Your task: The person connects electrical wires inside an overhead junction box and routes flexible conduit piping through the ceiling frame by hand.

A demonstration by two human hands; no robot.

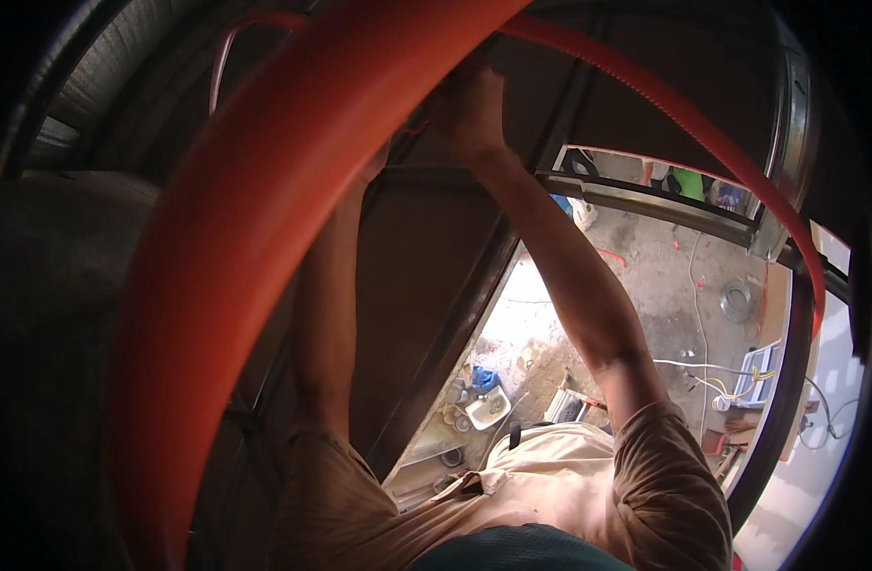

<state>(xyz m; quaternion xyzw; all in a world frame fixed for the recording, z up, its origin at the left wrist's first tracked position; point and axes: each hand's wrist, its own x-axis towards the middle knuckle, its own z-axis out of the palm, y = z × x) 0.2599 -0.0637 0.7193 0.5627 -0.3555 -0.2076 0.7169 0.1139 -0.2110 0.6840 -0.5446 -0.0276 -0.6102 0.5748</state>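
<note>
Both my arms reach up among dark ceiling framing. A thick orange-red tube arches across the foreground, very close and blurred. My right hand is raised beside the tube's upper part in deep shadow. Its fingers look closed, and what they hold is hidden. Most of my left hand is behind the tube; only a bit near the wrist shows, not its fingers. A thin red strand shows between the two hands. Another ridged red-orange conduit curves from near my right hand down to the right.
Metal framing bars surround an opening. Far below is a concrete floor with a white basin, a wire coil, cables and a blue stepladder. A person in green shows through a gap.
</note>
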